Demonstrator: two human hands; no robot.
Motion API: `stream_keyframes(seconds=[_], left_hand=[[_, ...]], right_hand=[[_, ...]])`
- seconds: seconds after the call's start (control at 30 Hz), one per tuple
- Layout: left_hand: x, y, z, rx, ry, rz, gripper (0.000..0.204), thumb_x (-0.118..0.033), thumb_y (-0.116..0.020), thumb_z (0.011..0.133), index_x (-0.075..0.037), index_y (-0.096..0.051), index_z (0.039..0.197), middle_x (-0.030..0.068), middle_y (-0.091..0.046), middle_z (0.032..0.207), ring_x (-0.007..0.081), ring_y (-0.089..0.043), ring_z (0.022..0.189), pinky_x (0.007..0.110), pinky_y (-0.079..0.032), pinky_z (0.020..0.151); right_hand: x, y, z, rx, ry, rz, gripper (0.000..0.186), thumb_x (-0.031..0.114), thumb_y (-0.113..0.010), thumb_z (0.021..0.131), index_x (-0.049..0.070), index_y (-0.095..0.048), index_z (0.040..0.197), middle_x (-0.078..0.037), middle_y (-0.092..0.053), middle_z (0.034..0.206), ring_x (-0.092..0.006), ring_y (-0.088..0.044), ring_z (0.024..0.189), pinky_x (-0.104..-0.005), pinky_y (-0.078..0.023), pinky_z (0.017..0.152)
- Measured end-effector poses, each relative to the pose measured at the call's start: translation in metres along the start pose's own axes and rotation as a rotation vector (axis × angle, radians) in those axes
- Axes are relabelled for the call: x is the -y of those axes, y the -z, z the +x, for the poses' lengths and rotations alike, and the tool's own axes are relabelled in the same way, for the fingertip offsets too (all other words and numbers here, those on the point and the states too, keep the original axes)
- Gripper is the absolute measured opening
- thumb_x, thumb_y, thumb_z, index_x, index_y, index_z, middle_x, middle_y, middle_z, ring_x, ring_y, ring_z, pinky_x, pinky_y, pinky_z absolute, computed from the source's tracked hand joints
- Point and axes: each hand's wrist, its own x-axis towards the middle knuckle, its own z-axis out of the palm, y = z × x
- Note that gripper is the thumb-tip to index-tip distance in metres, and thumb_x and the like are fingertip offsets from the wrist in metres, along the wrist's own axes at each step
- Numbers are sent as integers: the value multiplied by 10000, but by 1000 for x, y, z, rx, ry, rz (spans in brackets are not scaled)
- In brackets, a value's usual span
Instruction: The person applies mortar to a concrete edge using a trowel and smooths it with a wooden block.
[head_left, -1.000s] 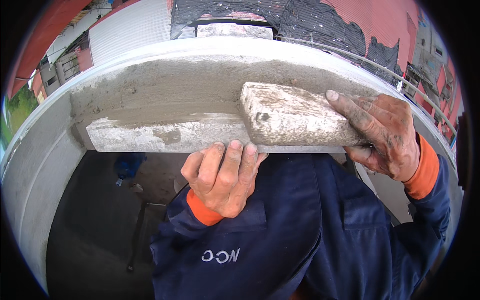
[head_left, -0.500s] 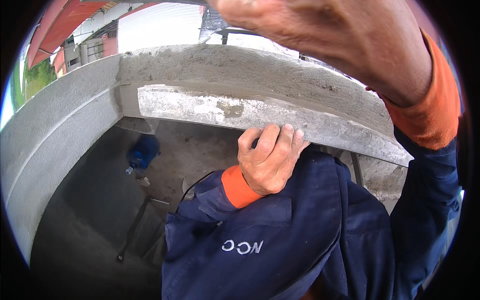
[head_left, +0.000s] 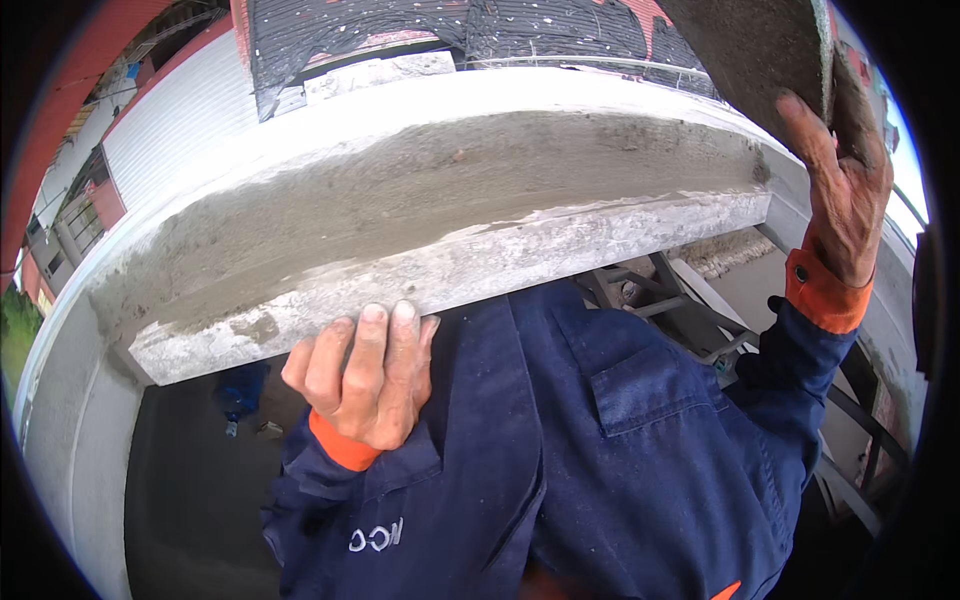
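Observation:
A long straight bar, grey-white and smeared with cement, lies against the inner side of a parapet wall. My left hand is closed over its near edge, fingertips on the bar's face, left of the middle. At the upper right, my right hand is raised and holds a flat grey plate that looks coated in cement. Its thumb lies on the plate's face and the fingers go behind the bright thin edge. Most of the plate runs out of view, so its kind is unclear.
Damp grey mortar covers the wall above the bar. Below stand a dark metal frame like a ladder at right and a blue water jug at left. Beyond the wall are corrugated roofs with dark sheeting.
My view has swung to the right. My right hand has gone from above the wall to the upper right, where the grey plate now shows in it. My left hand stays on the bar.

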Motion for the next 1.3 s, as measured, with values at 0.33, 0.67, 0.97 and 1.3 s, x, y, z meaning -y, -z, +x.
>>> stream_keyframes(seconds=[0.33, 0.67, 0.97, 1.3], left_hand=[[6, 14, 2, 160, -44, -2, 276, -128, -797, 753, 24, -730, 972, 129, -636, 1069, 301, -560, 988, 396, -453, 789], [8, 10, 2, 117, -93, -10, 240, -45, -774, 774, 55, -721, 985, 166, -639, 1081, 310, -574, 970, 387, -483, 751], [5, 11, 6, 128, -76, 12, 248, -44, -776, 781, 56, -725, 1002, 185, -653, 1028, 328, -580, 948, 410, -500, 748], [-12, 11, 13, 90, 31, -15, 268, -29, -791, 753, 29, -726, 1007, 156, -640, 1033, 315, -562, 959, 408, -476, 788]], right_hand=[[-51, 34, -30, 76, -255, 346, 608, 191, -761, 853, 13, -517, 1381, -165, -616, 1265, -275, -582, 1189, -430, -445, 1030], [-80, 37, -33, 401, -47, 313, 578, 214, -797, 789, 40, -593, 1301, -112, -634, 1262, -253, -528, 1261, -411, -356, 1100], [-92, 34, -41, 363, -129, 374, 394, 123, -734, 812, 65, -617, 1184, -105, -662, 1203, -248, -612, 1158, -405, -493, 1011], [-87, 25, -46, 257, -71, 327, 439, 123, -692, 734, 31, -635, 1159, -70, -655, 1091, -198, -594, 1066, -334, -436, 984]])
